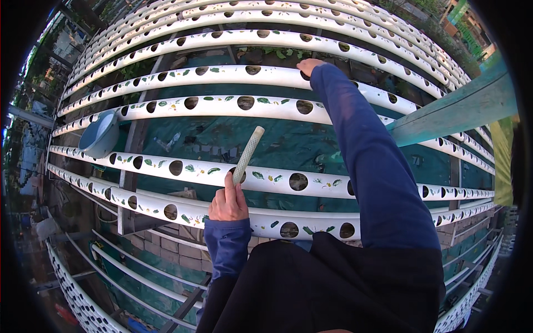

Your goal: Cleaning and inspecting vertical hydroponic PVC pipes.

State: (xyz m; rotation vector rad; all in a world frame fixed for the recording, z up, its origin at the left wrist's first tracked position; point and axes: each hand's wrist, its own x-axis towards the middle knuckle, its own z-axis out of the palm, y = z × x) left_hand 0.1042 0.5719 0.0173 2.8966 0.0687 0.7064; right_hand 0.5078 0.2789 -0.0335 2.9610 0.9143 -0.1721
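My left hand (228,204) is closed around the lower end of a short, pale braided hose (250,150). The hose tilts up and to the right, over a white pipe (322,185) with round holes and green leaf marks. Farther off, my right arm stretches across the rows, and my right hand (309,66) is at another holed pipe (230,74), beside one of its holes. Its fingers look curled together; whatever they may hold is too small or hidden to make out.
A grey-blue basin (100,135) rests on the pipes at the left. From the right, a green-painted wooden beam (455,111) slants in near my right arm. Dark green sheeting (211,139) lies below the pipes, with paving bricks (172,250) nearer me.
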